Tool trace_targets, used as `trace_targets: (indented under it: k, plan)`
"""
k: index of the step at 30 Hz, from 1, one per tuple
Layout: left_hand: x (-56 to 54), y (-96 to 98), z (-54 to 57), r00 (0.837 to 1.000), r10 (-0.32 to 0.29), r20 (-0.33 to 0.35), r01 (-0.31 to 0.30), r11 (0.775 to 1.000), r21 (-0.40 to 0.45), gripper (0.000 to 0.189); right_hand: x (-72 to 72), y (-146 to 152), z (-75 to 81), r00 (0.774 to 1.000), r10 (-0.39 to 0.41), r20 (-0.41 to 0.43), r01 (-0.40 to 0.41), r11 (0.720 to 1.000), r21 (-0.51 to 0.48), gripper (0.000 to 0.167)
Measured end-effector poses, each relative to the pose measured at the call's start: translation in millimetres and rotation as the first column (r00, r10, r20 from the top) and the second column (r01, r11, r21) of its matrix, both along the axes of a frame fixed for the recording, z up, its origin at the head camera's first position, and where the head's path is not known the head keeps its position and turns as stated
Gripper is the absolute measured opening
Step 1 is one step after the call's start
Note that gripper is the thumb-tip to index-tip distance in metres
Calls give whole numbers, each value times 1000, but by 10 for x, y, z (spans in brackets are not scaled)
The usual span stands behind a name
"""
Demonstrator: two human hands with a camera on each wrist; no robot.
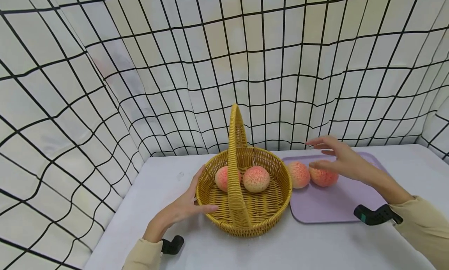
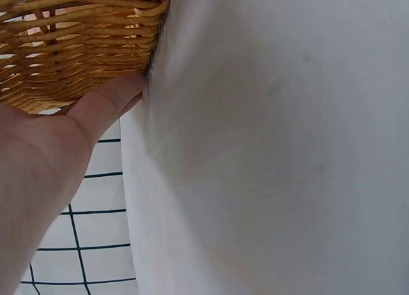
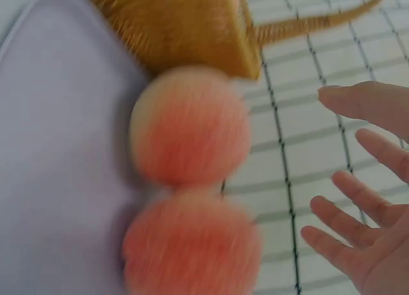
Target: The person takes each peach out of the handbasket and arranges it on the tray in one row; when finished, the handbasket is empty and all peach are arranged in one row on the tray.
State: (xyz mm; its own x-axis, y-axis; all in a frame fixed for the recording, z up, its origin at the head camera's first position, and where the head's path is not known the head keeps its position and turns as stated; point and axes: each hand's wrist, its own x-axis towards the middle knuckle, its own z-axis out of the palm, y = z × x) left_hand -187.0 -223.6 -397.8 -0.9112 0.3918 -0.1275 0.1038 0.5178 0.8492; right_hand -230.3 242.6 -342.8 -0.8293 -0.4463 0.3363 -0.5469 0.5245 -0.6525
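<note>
A yellow wicker basket (image 1: 259,215) with a tall arched handle holds two pink and cream peaches (image 1: 256,179). My left hand (image 1: 182,205) rests against its left side, the thumb across the rim in the head view and the fingers along the outer wall. In the left wrist view, fingertips touch the basket (image 2: 77,52) low down by the table. My right hand (image 1: 345,161), fingers spread and holding nothing, hovers over the lilac tray (image 1: 326,207). Near it on the tray lie a peach (image 1: 299,175) beside the basket and a second peach (image 1: 323,177), partly covered by the hand.
A white-covered table (image 1: 147,192) carries the basket and tray. Black netting (image 1: 210,71) over white cloth stands behind and at both sides. A black wrist camera (image 1: 377,214) is on the right wrist, another camera (image 1: 172,245) on the left.
</note>
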Motion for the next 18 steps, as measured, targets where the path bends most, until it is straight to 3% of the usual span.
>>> trace_targets:
  k: [4, 8, 13, 18]
  plan:
    - [6, -4, 5, 1000, 6, 1, -6, 1000, 7, 128, 57, -423, 122, 995, 93, -24, -95, 993, -73, 50]
    - [5, -3, -1, 1000, 10, 4, -10, 1000, 16, 127, 95, -846, 104, 981, 195, -16, -195, 976, -99, 47]
    - [8, -6, 7, 1000, 12, 7, -12, 1000, 28, 127, 101, -1185, 1, 958, 284, 46, -284, 959, 1, 49]
    - [11, -1, 11, 1000, 10, 15, -10, 999, 30, 127, 24, -1308, -98, 950, 297, 96, -303, 951, 62, 48]
